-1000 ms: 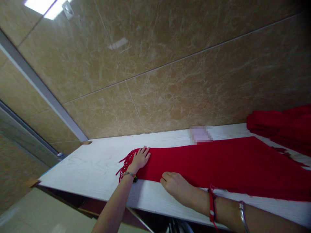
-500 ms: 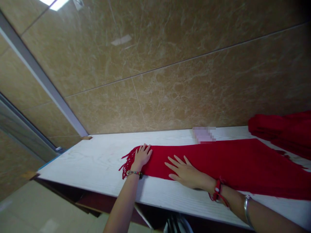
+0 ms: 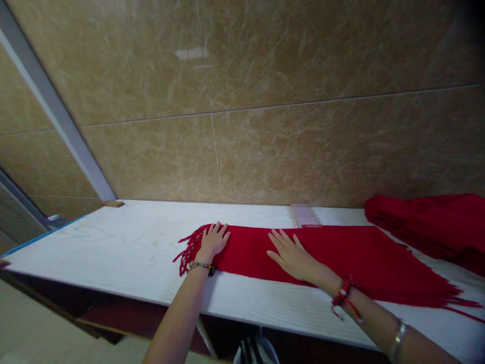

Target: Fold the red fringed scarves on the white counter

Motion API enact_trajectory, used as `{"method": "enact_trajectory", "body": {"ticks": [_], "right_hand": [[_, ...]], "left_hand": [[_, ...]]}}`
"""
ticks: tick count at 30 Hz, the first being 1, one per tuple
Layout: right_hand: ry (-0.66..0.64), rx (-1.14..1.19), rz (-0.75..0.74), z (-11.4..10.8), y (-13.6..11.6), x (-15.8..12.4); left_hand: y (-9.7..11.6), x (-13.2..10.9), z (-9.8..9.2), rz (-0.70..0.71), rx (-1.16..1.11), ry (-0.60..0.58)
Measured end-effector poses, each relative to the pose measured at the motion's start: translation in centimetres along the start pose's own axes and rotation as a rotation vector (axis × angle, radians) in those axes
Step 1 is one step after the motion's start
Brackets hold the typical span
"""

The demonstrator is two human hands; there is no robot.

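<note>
Along the white tabletop [image 3: 125,242] before the marbled wall [image 3: 265,151] lies the red fringed cloth [image 3: 250,253], left hand [image 3: 213,241] spread flat by its left fringe [image 3: 187,252], right hand [image 3: 293,258] spread mid-length, neither gripping, so smoothing likely wants even palm pressure rightward from there.

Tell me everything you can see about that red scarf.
The red scarf looks like plain, soft woven fabric. It lies flat, lengthwise on the white wood-grain tabletop, with stringy fringe at both ends. The left hand rests palm-down on it beside one fringe; the right hand lies farther along it, fingers spread. Whether it is folded is hard to tell.
</note>
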State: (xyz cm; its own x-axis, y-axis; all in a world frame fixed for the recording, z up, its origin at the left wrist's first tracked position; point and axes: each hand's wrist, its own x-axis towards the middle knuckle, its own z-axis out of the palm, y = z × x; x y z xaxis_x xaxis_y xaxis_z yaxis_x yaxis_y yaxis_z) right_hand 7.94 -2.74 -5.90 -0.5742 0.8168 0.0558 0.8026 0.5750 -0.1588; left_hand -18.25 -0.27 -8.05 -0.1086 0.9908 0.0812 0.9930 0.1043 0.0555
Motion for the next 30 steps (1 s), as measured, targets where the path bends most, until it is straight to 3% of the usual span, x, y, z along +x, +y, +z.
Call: {"method": "enact_trajectory", "body": {"ticks": [2,6,14,16,18,21,25,30], "right_hand": [[0.064,-0.004,-0.038,0.2,-1.3,1.8],[-0.024,0.025,-0.077,1.6,-2.2,4.1],[0.004,0.002,-0.066,2.8,-1.1,3.7],[0.001,0.006,-0.065,2.8,-1.1,3.8],[-0.021,0.019,-0.068,2.8,-1.1,4.0],[-0.059,0.044,-0.072,2.7,-1.1,4.1],[-0.073,0.06,-0.058,2.3,-1.2,4.1],[-0.063,0.085,-0.08,2.1,-1.1,3.9]], "left_hand": [[0.0,-0.1,0.0,0.004,0.005,0.005],[-0.1,-0.2,-0.1,0.016,0.023,0.009],[-0.1,-0.7,-0.9,0.054,0.02,0.008],[-0.5,-2.1,-2.1,0.191,-0.003,0.034],[-1.1,-4.3,-3.5,0.418,-0.04,0.033],[-1.6,-7.5,-5.1,0.62,-0.004,-0.067],[-1.1,-8.9,-5.4,0.622,0.2,-0.083],[-0.4,-7.1,-4.3,0.544,0.3,-0.032]]}}
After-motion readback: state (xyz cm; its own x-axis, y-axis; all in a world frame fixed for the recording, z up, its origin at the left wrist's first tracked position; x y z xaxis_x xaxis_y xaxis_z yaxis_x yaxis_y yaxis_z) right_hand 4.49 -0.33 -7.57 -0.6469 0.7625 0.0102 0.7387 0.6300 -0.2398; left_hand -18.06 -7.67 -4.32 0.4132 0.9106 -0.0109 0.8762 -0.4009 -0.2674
